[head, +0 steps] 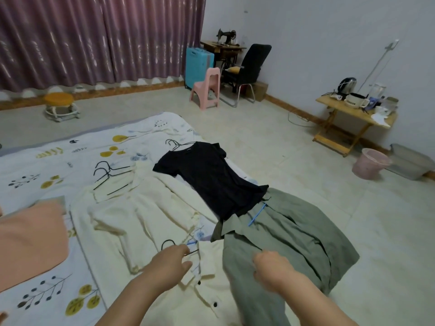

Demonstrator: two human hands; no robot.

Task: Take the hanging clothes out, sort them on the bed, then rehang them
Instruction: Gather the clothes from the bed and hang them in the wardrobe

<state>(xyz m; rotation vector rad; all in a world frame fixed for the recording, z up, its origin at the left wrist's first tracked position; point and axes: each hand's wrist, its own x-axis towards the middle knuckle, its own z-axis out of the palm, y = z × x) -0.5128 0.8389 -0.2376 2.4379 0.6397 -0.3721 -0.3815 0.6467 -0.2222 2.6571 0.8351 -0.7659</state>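
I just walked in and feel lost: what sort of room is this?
Most likely a bedroom in a home: clothes lie on a bed with a printed cover, long curtains hang behind it, and a sewing machine stands in the corner.

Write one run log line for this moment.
stage: sorting on bed | left hand: grips black hanger | right hand: grips green garment

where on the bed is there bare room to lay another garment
Bare sheet lies left of the black hangers, toward the curtain side. The near-left corner below the peach cloth is free too. Cream shirt, black tee and green garment crowd the right.
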